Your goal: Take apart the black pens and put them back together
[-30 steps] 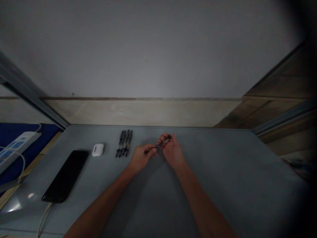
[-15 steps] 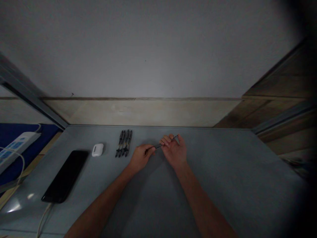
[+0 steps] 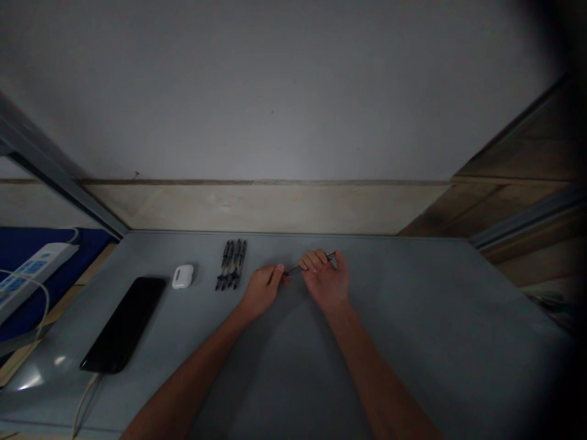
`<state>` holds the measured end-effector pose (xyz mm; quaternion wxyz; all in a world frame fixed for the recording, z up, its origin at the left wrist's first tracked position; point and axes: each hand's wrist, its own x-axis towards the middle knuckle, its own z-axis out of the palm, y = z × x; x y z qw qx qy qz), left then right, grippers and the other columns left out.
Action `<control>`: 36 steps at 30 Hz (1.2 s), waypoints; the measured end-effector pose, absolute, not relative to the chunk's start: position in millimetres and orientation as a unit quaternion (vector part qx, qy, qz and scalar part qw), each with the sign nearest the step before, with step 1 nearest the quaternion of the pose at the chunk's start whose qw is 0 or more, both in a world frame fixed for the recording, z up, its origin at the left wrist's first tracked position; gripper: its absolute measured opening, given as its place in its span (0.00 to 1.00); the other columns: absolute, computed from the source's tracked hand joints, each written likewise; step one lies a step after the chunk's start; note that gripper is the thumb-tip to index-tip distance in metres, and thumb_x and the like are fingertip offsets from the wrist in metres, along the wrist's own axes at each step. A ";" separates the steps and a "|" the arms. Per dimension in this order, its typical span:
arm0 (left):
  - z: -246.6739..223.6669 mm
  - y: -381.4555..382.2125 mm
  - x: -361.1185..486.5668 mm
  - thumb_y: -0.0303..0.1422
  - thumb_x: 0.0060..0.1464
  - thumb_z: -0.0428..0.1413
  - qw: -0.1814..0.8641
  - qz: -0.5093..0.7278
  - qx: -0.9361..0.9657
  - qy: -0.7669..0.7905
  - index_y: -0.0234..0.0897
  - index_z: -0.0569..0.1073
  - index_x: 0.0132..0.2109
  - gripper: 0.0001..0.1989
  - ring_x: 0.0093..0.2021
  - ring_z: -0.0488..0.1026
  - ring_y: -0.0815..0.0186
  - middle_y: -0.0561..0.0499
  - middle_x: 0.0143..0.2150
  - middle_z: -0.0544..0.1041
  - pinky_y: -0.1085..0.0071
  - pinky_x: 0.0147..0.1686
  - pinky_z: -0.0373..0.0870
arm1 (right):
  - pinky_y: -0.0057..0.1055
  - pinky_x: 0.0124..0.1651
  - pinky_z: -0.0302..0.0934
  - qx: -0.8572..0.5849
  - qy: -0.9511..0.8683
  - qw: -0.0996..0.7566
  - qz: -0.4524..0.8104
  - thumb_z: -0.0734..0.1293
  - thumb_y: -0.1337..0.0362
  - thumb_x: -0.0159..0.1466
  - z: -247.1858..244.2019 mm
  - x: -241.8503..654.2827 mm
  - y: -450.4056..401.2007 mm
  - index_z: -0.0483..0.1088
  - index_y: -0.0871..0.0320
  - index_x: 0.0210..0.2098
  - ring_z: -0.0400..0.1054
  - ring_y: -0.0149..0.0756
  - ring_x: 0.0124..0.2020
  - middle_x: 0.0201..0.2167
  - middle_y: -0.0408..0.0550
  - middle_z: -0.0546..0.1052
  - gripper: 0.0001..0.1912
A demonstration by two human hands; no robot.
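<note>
grey desk point(image 3: 389, 318), left hand point(image 3: 261, 292), right hand point(image 3: 324, 282), both pinching pen point(image 3: 305, 267)

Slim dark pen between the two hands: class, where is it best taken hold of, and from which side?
Take the slim dark pen at its bare middle, from above: it runs almost level between the left hand and right hand, which hold it towards each end.

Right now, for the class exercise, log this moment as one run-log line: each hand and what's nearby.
left hand: pinching thin dark rod | right hand: fingers curled over rod | nearby: row of black pens, white earbud case
</note>
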<state>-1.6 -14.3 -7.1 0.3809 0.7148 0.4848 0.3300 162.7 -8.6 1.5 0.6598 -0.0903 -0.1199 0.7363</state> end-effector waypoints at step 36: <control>-11.0 -8.5 -4.9 0.51 0.61 0.28 0.533 0.358 0.597 0.481 0.33 0.77 0.36 0.38 0.27 0.69 0.65 0.45 0.28 0.78 0.68 0.30 0.65 | 0.33 0.25 0.53 -0.126 -0.126 0.677 0.714 0.59 0.52 0.62 3.2 161.9 -10.5 0.44 0.55 0.21 0.49 0.31 0.20 0.18 0.38 0.49 0.22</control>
